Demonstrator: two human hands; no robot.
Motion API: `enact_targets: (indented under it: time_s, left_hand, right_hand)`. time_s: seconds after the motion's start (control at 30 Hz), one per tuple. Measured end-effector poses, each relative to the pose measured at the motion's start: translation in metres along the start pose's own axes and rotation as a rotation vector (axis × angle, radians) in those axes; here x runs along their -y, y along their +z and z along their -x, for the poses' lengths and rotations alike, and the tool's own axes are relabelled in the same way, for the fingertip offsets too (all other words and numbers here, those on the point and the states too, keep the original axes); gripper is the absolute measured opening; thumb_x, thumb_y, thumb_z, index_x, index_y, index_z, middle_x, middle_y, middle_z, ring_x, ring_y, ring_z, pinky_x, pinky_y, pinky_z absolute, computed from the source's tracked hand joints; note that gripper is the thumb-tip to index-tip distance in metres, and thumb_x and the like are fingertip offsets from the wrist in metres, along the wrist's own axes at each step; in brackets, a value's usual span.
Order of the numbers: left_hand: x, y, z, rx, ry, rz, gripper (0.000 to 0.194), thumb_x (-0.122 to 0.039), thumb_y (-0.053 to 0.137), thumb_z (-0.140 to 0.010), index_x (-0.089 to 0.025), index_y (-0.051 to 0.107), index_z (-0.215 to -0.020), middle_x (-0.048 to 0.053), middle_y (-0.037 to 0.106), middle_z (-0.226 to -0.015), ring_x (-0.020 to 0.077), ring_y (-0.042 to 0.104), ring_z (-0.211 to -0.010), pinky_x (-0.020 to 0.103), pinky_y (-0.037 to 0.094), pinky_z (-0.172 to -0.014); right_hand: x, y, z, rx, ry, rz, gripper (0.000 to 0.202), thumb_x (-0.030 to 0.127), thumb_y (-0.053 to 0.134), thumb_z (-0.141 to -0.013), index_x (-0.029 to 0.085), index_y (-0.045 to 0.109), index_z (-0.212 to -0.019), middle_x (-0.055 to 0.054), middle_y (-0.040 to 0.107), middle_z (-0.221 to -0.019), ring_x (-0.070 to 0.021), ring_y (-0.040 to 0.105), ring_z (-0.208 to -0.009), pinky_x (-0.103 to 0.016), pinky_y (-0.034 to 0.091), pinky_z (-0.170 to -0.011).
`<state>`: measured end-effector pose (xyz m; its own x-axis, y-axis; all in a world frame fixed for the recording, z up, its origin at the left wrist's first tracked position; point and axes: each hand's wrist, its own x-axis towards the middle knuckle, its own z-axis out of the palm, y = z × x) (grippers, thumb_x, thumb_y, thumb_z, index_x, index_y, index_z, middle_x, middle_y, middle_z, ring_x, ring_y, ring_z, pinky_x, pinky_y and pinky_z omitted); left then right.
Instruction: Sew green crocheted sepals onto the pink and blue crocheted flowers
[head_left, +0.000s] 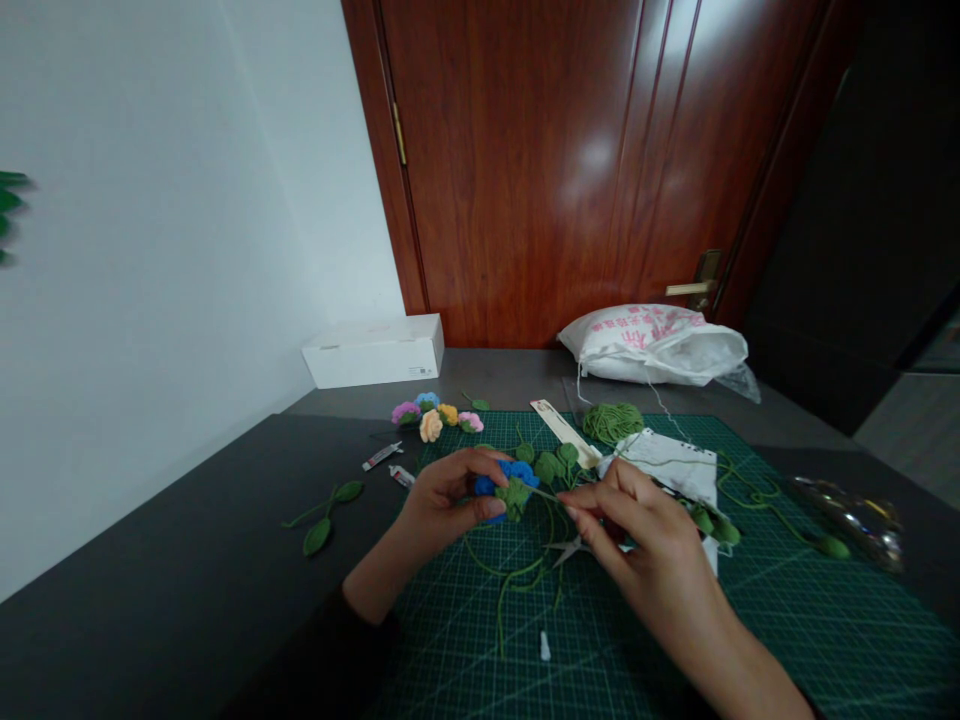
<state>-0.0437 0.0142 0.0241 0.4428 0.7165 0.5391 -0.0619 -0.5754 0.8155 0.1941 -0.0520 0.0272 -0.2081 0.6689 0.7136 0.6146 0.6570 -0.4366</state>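
Note:
My left hand point(459, 492) pinches a blue crocheted flower point(517, 470), its green base facing up toward me. Between the closed fingers of my right hand point(637, 515) is a thin needle-like metal tool point(541, 493); its tip meets the green part of the flower, and I cannot tell whether it is a needle or a hook. Green yarn strands point(517, 580) trail below the flower. Small scissors point(568, 550) lie under my right hand, their handles hidden. Several green crocheted leaves point(551, 467) rest just behind the flower.
A green cutting mat point(465, 650) covers much of the dark table. Several finished flowers point(430, 426), two small tubes point(382, 456) and a leaf sprig point(318, 537) lie left. Behind are green yarn point(613, 422), a white box point(375, 350) and a white bag point(645, 345). A small white cap point(545, 646) lies in front.

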Motion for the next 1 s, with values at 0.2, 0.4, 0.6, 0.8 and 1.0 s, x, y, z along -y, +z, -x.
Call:
enact_targets:
  time_s: [0.2, 0.4, 0.6, 0.8, 1.0]
  left_hand:
    - [-0.002, -0.001, -0.001, 0.038, 0.061, -0.162, 0.011, -0.020, 0.075, -0.082, -0.019, 0.072, -0.093, 0.010, 0.070, -0.109, 0.0222, 0.066, -0.101, 0.032, 0.053, -0.082]
    - [-0.004, 0.005, 0.001, 0.048, 0.068, -0.228, 0.012, -0.021, 0.075, -0.082, -0.020, 0.072, -0.094, 0.010, 0.071, -0.111, 0.0234, 0.067, -0.104, 0.032, 0.054, -0.081]
    - [-0.003, 0.006, 0.001, 0.059, 0.056, -0.217, 0.011, -0.020, 0.074, -0.083, -0.019, 0.072, -0.094, 0.010, 0.071, -0.111, 0.0235, 0.066, -0.105, 0.031, 0.054, -0.081]
    - [0.001, 0.005, 0.004, 0.119, 0.007, 0.016, 0.014, -0.018, 0.075, -0.082, -0.020, 0.072, -0.096, 0.008, 0.070, -0.113, 0.0198, 0.068, -0.099, 0.029, 0.053, -0.081]
    - [-0.004, 0.005, 0.007, 0.161, 0.018, 0.068, 0.017, -0.013, 0.070, -0.086, -0.022, 0.073, -0.101, 0.008, 0.068, -0.117, 0.0197, 0.066, -0.104, 0.030, 0.052, -0.085]
  right_hand:
    - [0.004, -0.001, 0.001, 0.045, -0.010, 0.133, 0.018, 0.015, 0.053, -0.095, 0.019, 0.071, -0.096, -0.004, 0.050, -0.080, -0.0178, 0.055, -0.069, -0.030, 0.043, -0.057]
    - [0.012, 0.004, 0.003, 0.046, 0.005, 0.200, 0.018, 0.015, 0.052, -0.096, 0.019, 0.069, -0.100, -0.004, 0.051, -0.082, -0.0187, 0.056, -0.070, -0.033, 0.044, -0.061]
    - [0.013, 0.007, 0.003, 0.037, 0.038, 0.144, 0.018, 0.013, 0.050, -0.097, 0.019, 0.067, -0.098, -0.005, 0.053, -0.085, -0.0193, 0.057, -0.073, -0.033, 0.044, -0.064]
    - [0.005, 0.003, 0.000, 0.035, 0.070, -0.016, 0.019, 0.012, 0.053, -0.095, 0.019, 0.070, -0.096, -0.003, 0.049, -0.080, -0.0187, 0.055, -0.074, -0.031, 0.043, -0.064]
    - [-0.002, 0.003, -0.003, 0.028, 0.104, -0.093, 0.018, 0.012, 0.056, -0.094, 0.020, 0.071, -0.093, -0.002, 0.047, -0.079, -0.0183, 0.052, -0.073, -0.030, 0.041, -0.063]
